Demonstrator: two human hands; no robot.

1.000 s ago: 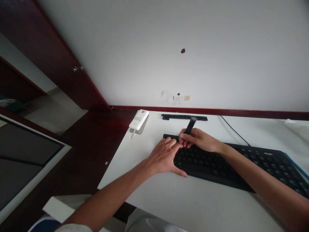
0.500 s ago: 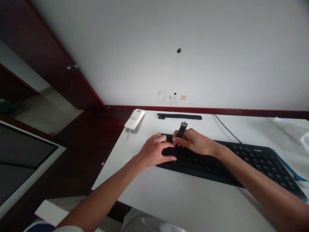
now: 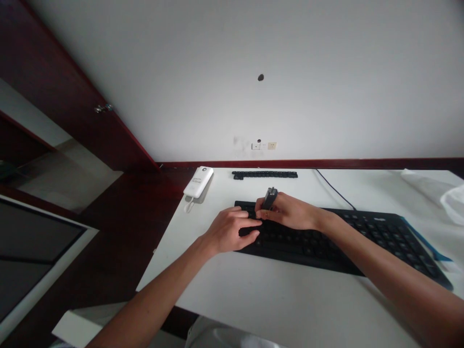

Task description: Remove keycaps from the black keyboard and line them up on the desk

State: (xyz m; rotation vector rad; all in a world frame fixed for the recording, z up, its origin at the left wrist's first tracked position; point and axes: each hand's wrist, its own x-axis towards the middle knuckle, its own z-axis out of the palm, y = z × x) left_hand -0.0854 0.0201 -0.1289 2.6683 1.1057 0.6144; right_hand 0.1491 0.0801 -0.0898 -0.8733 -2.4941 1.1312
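A long black keyboard [image 3: 326, 244] lies across the white table under both hands. My right hand [image 3: 290, 211] grips a small dark tool with a silvery upper end [image 3: 270, 197], holding it nearly upright over the left part of the keys. The tool's lower tip is hidden by my fingers. My left hand [image 3: 228, 229] rests on the keyboard's left end, thumb and forefinger stretched out and apart, close to the right fingertips. Behind the keyboard, a row of black keycaps [image 3: 266, 174] lies near the table's far edge.
A white power bank [image 3: 198, 182] with a short cable sits at the table's left edge. A black cord [image 3: 335, 189] runs from the keyboard to the back. Crumpled white plastic [image 3: 435, 191] and something blue [image 3: 426, 239] lie at the right. A wall stands behind the table.
The dark tool has tilted slightly and sits a little lower in my right hand. My left hand stays on the keyboard's left end. The camera view has shifted slightly.
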